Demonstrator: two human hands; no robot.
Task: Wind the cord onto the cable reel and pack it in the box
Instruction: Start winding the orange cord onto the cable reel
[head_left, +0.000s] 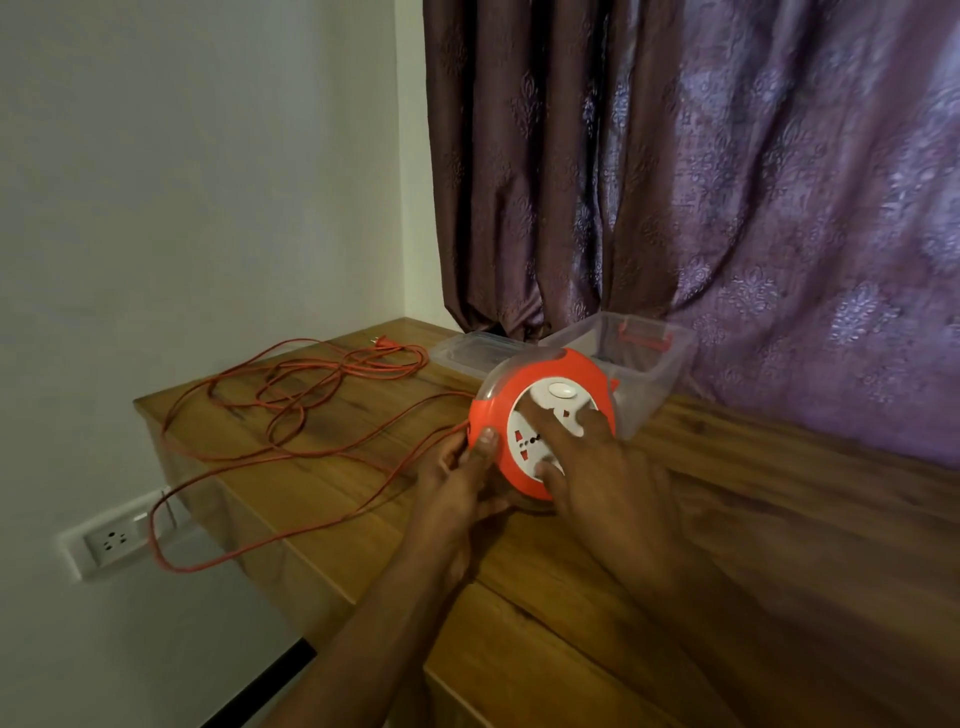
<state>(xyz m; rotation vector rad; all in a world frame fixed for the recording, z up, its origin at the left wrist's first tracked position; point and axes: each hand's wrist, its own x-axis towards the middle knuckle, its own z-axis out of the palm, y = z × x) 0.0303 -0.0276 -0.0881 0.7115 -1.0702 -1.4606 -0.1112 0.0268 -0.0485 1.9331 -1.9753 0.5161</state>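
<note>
Cord (291, 410) loose at 9 o'clock — may snag; left hand (460, 483) grips reel (540, 426), right hand (587, 467) fingers flat on it.

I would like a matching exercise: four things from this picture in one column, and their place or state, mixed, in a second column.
1. cord
2. cable reel
3. box
4. lid

a. held by both hands
b. clear, open, behind the reel
c. loose loops on the table
d. flat beside the box

Pairs: 1-c, 2-a, 3-b, 4-d
</note>
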